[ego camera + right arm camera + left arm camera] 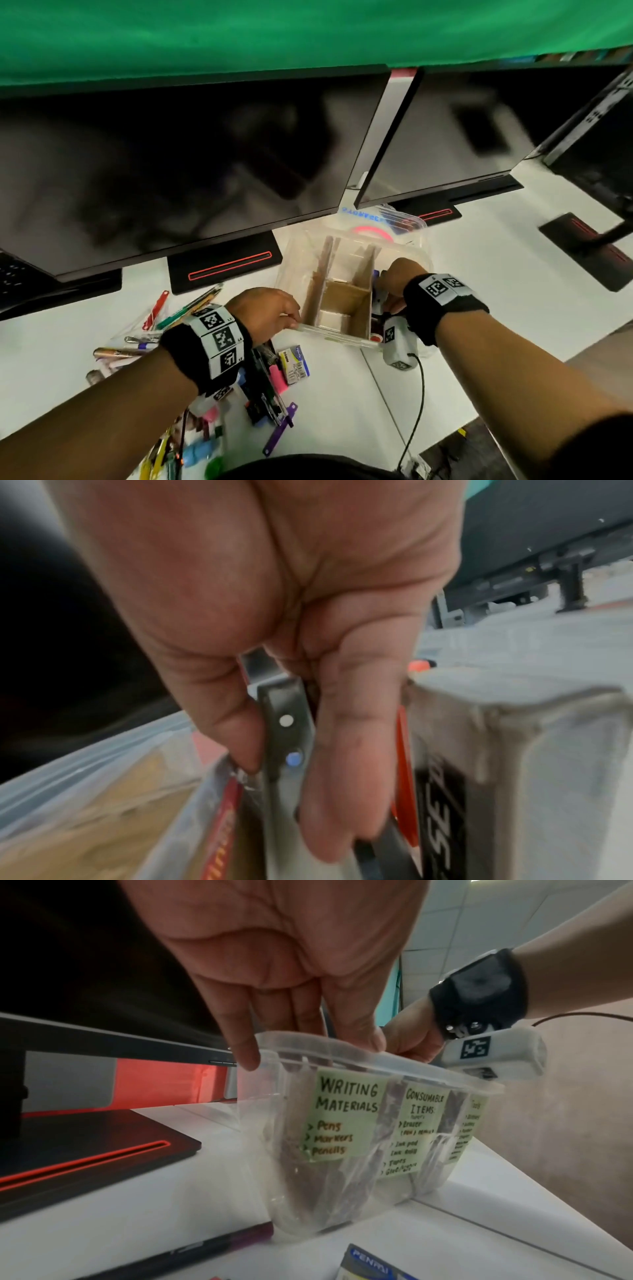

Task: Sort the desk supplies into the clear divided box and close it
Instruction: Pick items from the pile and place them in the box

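Note:
The clear divided box stands open on the white desk, with cardboard dividers inside. Green labels on its front wall read "Writing materials", "Consumable items" and a third, blurred one. My left hand pinches the box's near-left rim, thumb outside and fingers over the edge. My right hand reaches down into the right compartment and grips a black and metal tool, possibly a stapler. The left and middle compartments look bare.
Loose pens and markers, a staples packet, a pink highlighter and a purple piece lie left of the box. The box's lid rests behind it. Monitor stands sit close behind. A white packet fills the right compartment.

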{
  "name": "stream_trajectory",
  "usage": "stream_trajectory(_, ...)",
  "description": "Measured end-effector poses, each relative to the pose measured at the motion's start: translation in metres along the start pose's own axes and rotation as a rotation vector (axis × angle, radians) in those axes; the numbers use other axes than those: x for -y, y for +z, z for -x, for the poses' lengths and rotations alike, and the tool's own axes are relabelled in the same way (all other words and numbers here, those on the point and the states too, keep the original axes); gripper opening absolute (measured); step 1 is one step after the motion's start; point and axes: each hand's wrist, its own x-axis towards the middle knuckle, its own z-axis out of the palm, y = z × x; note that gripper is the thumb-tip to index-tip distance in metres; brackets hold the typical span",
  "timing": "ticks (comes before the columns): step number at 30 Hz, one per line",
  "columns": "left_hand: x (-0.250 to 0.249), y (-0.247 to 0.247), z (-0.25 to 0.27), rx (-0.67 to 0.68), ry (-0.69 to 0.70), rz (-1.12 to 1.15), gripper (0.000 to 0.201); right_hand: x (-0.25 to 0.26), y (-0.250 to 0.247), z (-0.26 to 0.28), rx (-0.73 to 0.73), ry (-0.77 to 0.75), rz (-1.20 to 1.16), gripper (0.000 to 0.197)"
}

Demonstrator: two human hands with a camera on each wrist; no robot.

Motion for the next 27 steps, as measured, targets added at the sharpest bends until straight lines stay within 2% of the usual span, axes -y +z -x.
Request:
stream_trajectory(5,0.002,0.002,-0.001,0.011,-0.031,0.021,0.023,0.002,-0.001,-0.012,0.043,0.035,-0.072,0.022)
stream_trajectory(8,0.002,0.005,0.000,0.017,-0.029,0.033,0.023,-0.006,0.003,-0.027,0.062,0.062,-0.006,0.008)
stream_trajectory(10,0.003,0.005,0.001,0.015,-0.023,0.036,0.023,-0.007,0.006,-0.031,0.071,0.077,0.006,0.014)
stream_trajectory(14,0.006,0.006,-0.001,0.019,-0.032,0.056,0.022,0.000,0.010,-0.017,0.001,0.114,-0.018,0.029)
stream_trajectory(22,0.008,0.008,-0.002,0.026,-0.032,0.061,0.021,0.001,0.007,-0.017,0.014,0.072,0.124,0.023)
stream_trajectory(27,0.008,0.008,-0.002,0.025,-0.037,0.069,0.020,-0.007,0.006,-0.029,0.010,0.044,0.079,0.017)
